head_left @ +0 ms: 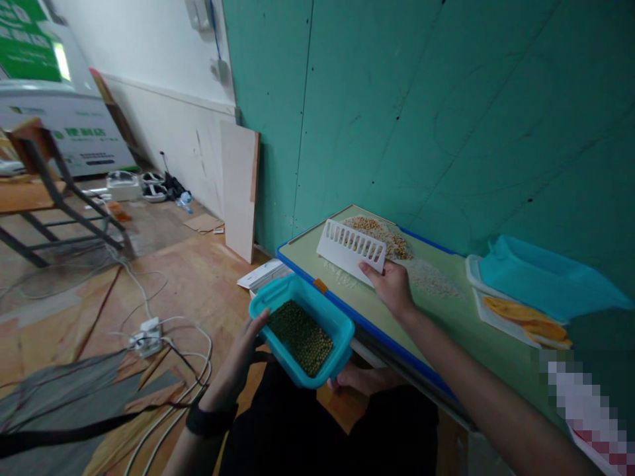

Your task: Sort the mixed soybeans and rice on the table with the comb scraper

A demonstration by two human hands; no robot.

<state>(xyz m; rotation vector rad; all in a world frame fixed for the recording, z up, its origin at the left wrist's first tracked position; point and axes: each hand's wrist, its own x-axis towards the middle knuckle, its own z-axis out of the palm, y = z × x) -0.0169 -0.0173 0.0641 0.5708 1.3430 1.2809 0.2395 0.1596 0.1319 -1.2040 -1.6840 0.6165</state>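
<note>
My left hand (248, 338) grips the near left rim of a teal plastic tub (331, 318) filled with small green beans (300, 337), held in front of the table's edge. My right hand (391, 285) reaches onto the green table (461, 317) and pinches a white slotted scraper (350, 250), thumb on top. The scraper stands next to a pile of tan beans (384, 235) and a patch of white rice (431, 279). Another hand (364, 380) shows under the tub's right end; whose it is I cannot tell.
A teal tray (546, 277) lies on white trays with yellow pieces (526, 320) at the table's right. The teal wall (421, 112) backs the table. Cables and a power strip (146, 337) lie on the wooden floor, and a board (239, 192) leans on the wall.
</note>
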